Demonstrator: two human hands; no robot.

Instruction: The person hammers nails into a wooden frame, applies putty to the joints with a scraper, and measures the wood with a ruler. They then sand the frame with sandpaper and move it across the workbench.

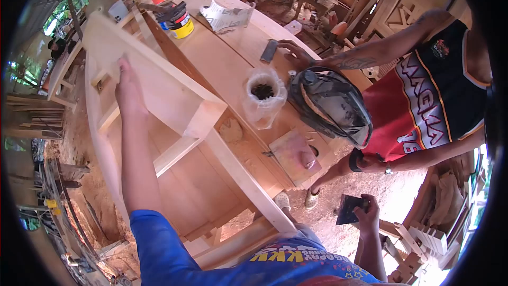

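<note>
My left hand lies on the broad pale board of a wooden furniture frame. Its fingers stretch along the wood and are slightly blurred. Low on the right, my right hand pinches a dark, flat, rectangular piece of sandpaper, held away from the frame above the ground. A pale rail of the frame slopes down toward my blue shirt.
On the workbench are a yellow-and-black can, a plastic-lined container, a stained flat board and a dark bag. Across it, a co-worker in a red-and-black jersey reaches one hand beside a grey block.
</note>
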